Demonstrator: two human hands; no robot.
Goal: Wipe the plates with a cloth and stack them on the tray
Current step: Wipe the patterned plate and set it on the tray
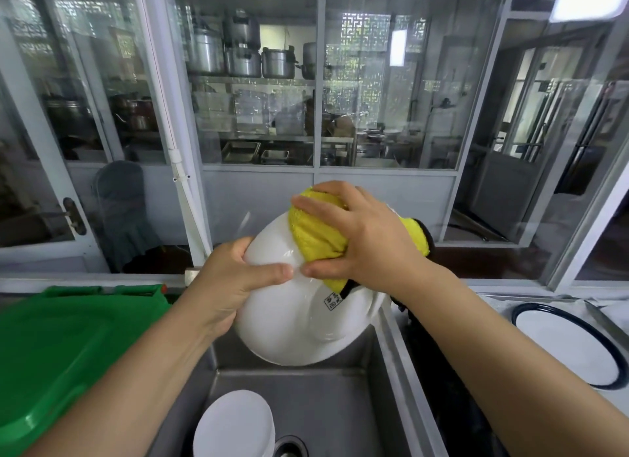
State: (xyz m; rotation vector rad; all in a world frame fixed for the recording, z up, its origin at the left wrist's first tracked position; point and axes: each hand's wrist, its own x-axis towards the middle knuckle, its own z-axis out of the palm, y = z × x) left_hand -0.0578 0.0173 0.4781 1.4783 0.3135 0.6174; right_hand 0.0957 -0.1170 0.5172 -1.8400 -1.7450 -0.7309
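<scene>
A large white plate (292, 324) is held tilted over the steel sink (340, 405). My left hand (235, 279) grips its left rim, thumb on the near face. My right hand (360, 238) presses a yellow cloth (313, 235) with black edging against the upper part of the plate, fingers curled round the cloth. A stack of white plates (235, 426) lies in the sink below. At the right a white plate with a dark rim (571, 347) lies on a pale surface; I cannot tell whether that is the tray.
A green plastic bin lid (61, 351) sits left of the sink. The sink drain (289, 448) is beside the stacked plates. Glass partitions (258, 82) rise behind the counter, with metal pots on shelves beyond. A dark gap (442, 388) runs right of the sink.
</scene>
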